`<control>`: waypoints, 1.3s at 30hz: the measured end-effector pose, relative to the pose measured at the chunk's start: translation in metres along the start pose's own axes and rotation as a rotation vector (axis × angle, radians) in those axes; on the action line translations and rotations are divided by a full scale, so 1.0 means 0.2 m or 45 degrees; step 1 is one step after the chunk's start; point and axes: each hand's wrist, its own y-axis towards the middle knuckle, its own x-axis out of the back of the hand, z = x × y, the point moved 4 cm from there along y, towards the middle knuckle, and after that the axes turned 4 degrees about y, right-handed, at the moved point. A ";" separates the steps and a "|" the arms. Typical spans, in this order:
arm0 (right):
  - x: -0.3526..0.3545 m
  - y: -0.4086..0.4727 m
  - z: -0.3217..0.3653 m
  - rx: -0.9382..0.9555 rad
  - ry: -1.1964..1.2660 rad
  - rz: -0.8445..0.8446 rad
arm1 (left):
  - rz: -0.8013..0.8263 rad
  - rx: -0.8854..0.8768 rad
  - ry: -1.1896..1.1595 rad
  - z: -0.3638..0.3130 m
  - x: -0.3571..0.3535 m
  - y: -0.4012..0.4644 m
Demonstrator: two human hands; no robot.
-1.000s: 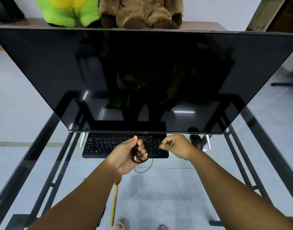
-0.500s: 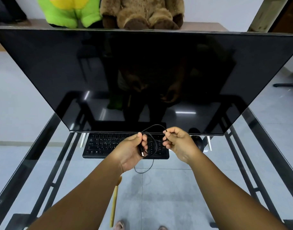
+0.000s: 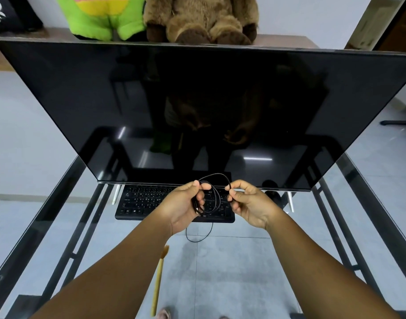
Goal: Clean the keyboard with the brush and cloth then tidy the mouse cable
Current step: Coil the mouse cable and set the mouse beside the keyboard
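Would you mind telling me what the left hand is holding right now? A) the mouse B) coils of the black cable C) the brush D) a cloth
B: the left hand has its thumb and fingers curled round loops of the cable, held above the keyboard, while the right hand pinches a strand of it.

Home office: monitor [image 3: 197,107], plush toys [image 3: 156,17]

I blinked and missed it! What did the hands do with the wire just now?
The right hand lifted the thin black mouse cable up and over, adding a loop to the coil the left hand holds. The black keyboard stayed put.
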 end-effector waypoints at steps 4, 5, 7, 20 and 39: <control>-0.03 0.00 -0.04 -0.043 0.157 0.013 | 0.034 0.003 -0.123 0.00 -0.01 0.00; -0.03 0.00 -0.05 -0.053 0.209 0.032 | 0.057 0.021 -0.173 0.00 -0.01 0.00; -0.04 -0.01 -0.05 -0.067 0.306 0.082 | 0.095 0.058 -0.213 0.00 -0.01 -0.01; -0.11 -0.06 -0.05 -0.018 0.197 -0.055 | -0.088 -0.014 -0.357 0.00 -0.06 -0.03; -0.14 -0.10 0.04 0.143 -0.082 -0.232 | -0.131 -0.086 -0.080 0.07 -0.06 0.03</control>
